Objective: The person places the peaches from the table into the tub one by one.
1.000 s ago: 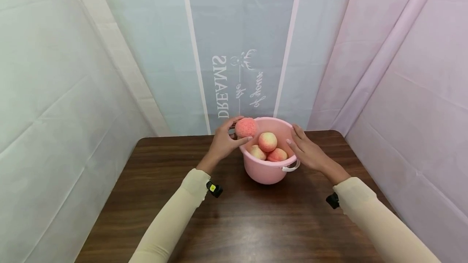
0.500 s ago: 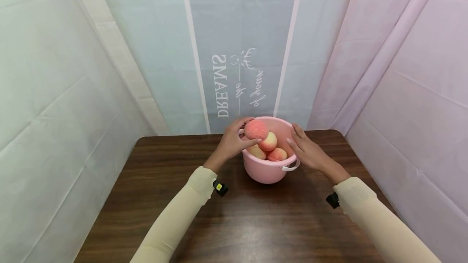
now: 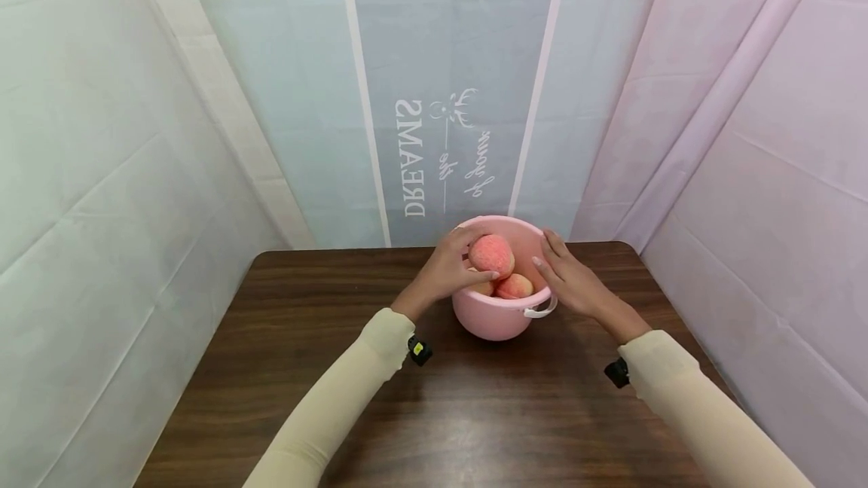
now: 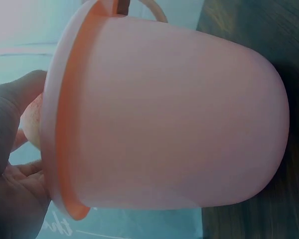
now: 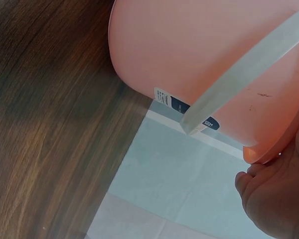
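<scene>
A pink bucket (image 3: 490, 320) with a white handle (image 3: 540, 311) stands upright near the table's far edge. My left hand (image 3: 447, 266) reaches over its left rim and holds a peach (image 3: 491, 255), rosy on top, between thumb and fingers inside the mouth. Below it lie a reddish peach (image 3: 515, 287) and a paler one (image 3: 484, 288), partly covered by the hand. In the left wrist view the bucket wall hides most of the held peach (image 4: 32, 119). On the right, my right hand (image 3: 573, 277) grips the rim, thumb on the inner side.
The dark wooden table (image 3: 461, 428) stretches toward me from the bucket. A grey-blue curtain (image 3: 447, 28) with white lettering hangs right behind the far edge, and pale cloth walls (image 3: 102, 209) enclose both sides.
My left hand has carried the peach rightward and down, from above the left rim into the bucket's mouth, over the other peaches. The right hand has stayed at the rim.
</scene>
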Demonstrator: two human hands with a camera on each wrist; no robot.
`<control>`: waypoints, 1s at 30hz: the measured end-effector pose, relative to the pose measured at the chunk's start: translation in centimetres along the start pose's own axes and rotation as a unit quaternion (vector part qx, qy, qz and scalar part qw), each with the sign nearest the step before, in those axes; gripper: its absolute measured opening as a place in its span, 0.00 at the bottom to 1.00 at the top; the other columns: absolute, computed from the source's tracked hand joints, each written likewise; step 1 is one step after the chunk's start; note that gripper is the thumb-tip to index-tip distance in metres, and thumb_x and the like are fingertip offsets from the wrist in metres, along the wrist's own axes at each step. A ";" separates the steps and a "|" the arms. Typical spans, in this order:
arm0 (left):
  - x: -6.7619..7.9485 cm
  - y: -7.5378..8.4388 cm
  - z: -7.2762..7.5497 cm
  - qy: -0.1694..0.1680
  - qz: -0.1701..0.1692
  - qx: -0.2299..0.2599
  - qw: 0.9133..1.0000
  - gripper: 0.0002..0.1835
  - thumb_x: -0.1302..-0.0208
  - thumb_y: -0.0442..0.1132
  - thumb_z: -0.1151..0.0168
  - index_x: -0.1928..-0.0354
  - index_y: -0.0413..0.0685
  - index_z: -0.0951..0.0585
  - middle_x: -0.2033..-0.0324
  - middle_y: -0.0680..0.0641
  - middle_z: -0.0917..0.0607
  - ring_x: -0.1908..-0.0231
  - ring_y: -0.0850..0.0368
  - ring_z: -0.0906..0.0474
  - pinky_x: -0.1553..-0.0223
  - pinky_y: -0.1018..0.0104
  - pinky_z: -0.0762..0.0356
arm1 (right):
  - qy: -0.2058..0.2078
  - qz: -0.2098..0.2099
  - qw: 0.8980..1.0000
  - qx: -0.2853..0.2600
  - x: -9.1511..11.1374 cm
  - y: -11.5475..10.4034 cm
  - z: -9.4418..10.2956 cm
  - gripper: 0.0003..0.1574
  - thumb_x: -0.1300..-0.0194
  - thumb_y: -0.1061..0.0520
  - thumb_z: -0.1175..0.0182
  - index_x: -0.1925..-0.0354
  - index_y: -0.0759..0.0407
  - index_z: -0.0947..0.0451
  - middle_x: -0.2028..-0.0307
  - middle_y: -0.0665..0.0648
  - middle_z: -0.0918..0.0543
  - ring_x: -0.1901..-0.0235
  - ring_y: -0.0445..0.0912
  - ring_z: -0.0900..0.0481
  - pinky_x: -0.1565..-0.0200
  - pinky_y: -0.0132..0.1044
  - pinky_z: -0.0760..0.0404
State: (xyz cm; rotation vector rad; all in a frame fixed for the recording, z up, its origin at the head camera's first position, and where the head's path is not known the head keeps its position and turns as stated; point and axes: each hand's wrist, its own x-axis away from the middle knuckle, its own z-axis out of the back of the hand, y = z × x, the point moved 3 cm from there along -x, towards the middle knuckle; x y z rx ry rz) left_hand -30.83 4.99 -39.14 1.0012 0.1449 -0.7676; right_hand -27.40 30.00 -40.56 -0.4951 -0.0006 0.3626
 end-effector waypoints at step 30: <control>0.9 -0.8 4.8 0.001 0.036 -0.165 0.986 0.42 0.41 0.61 0.28 0.27 0.57 0.30 0.34 0.49 0.27 0.36 0.52 0.27 0.41 0.52 0.24 | -0.012 0.012 1.000 0.012 -0.9 -1.0 1.9 0.45 0.17 0.38 0.66 0.21 0.69 0.58 0.21 0.70 0.58 0.22 0.64 0.61 0.28 0.68 0.62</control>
